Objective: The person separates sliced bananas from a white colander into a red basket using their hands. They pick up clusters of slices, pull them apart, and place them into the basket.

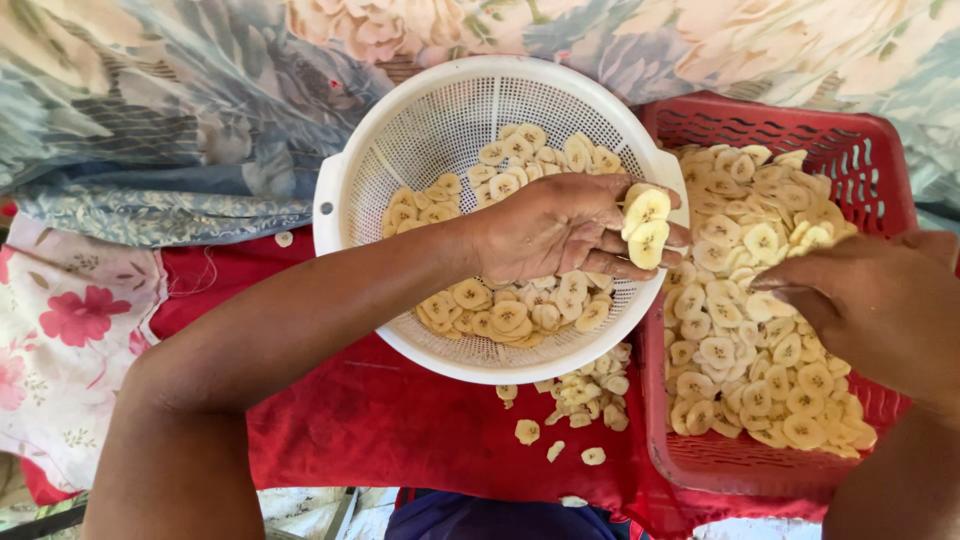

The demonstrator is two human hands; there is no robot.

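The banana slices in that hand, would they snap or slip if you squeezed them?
The banana slices look thin and flat, so probably light and easily broken. The left hand pinches several stacked together, so they may slide apart if gripped loosely.

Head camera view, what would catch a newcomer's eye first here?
Pale yellow banana slices heaped in a red basket on the right stand out first. Beside it at centre, a white round colander holds more slices, and the left hand above it pinches a few slices in its fingers. The right hand rests over the red basket's pile.
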